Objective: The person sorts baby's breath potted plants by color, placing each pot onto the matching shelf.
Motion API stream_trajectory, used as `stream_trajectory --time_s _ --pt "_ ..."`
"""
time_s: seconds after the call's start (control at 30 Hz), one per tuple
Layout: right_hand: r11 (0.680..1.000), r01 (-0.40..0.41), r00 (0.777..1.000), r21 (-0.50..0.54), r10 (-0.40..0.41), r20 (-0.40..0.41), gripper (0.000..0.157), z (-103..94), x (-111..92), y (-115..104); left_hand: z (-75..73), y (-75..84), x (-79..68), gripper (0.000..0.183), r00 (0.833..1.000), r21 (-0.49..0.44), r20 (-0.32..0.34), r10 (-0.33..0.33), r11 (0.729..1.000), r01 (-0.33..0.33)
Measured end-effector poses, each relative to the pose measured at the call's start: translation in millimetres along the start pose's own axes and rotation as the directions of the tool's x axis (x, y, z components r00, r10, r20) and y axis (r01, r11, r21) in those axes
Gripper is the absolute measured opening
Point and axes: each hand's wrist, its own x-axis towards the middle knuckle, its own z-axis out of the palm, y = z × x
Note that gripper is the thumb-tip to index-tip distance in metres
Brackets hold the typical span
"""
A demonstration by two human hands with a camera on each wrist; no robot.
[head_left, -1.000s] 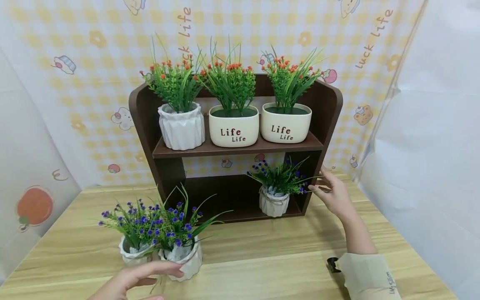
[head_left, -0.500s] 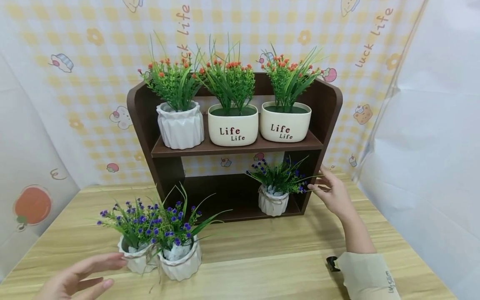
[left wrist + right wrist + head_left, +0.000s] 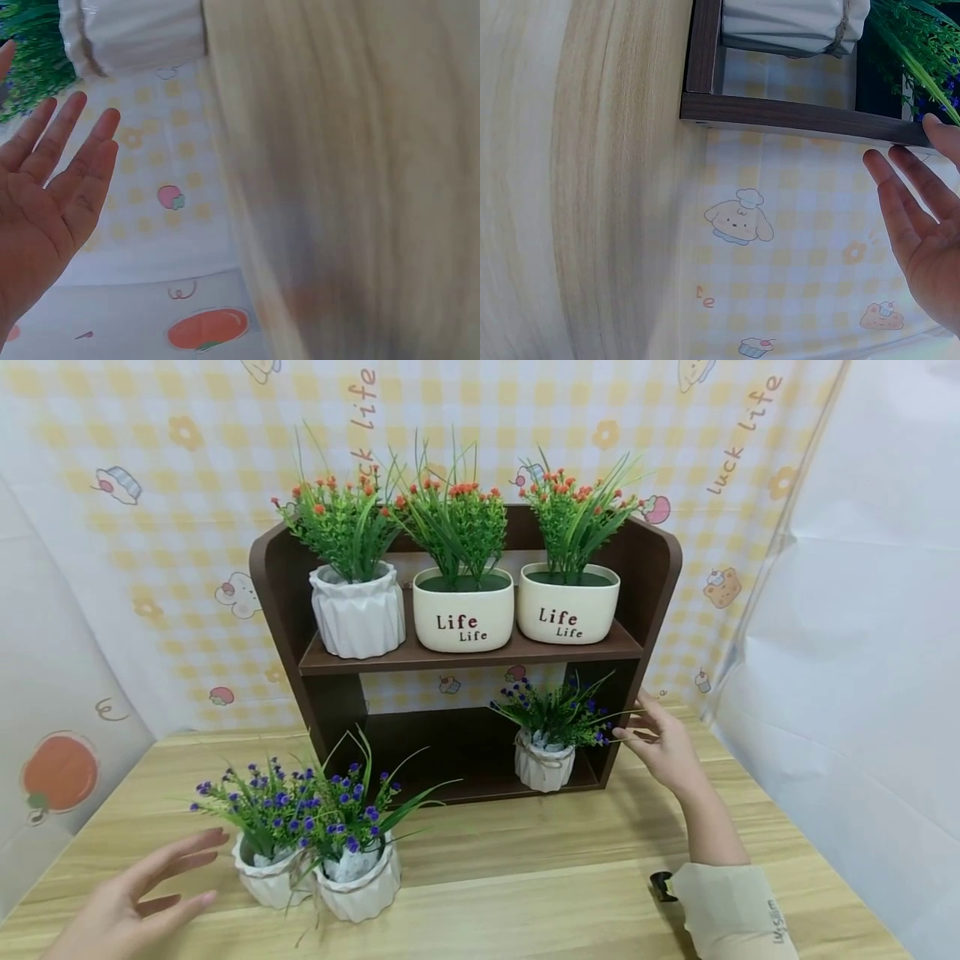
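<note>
My left hand (image 3: 142,893) is beside a white pot of purple flowers (image 3: 272,878) at the table's front left, fingers spread and holding nothing. In the left wrist view that hand (image 3: 49,184) shows its palm, with a white pot (image 3: 142,34) above. A second white pot of purple flowers (image 3: 360,889) stands right against the first. At the dark brown shelf's right side, my right hand (image 3: 663,752) has its fingertips at the side panel; in the right wrist view its thumb (image 3: 941,135) is at the panel's front edge. A third purple-flowered pot (image 3: 543,767) sits on the lower shelf nearby.
On the upper tier of the shelf (image 3: 472,662) stand a ribbed white pot (image 3: 358,614) and two cream "Life" pots (image 3: 463,618), all with orange flowers. A small black object (image 3: 662,887) is at the right sleeve. A checked cloth (image 3: 187,543) hangs behind the wooden table (image 3: 510,902).
My left hand has moved left, from in front of the two purple-flowered pots to beside the left one, with its fingers spreading. My right hand stays at the shelf's side.
</note>
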Motion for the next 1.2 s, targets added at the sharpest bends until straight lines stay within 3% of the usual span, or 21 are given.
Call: stream_trajectory --time_s 0.2,0.5,0.73,1.2 --pt "1.000 -0.020 1.000 -0.001 0.020 0.005 0.072 0.3 -1 0 2.6 1.5 14.7 0.073 0.993 -0.018 0.112 -0.024 1.000 0.026" --pt "1.000 -0.004 1.000 0.010 0.004 0.005 0.071 1.0 -1 1 9.9 6.7 31.3 0.073 0.988 0.041 0.153 0.033 0.998 -0.040" --pt "1.000 0.021 1.000 -0.019 -0.021 0.001 0.070 2.3 1 4 13.5 7.9 43.9 0.086 0.975 -0.011 0.223 -0.003 1.000 0.006" --pt "0.998 0.066 0.998 0.004 -0.066 -0.015 0.071 1.9 2 4 19.9 16.3 44.9 0.090 0.983 -0.070 0.184 0.021 0.998 -0.009"
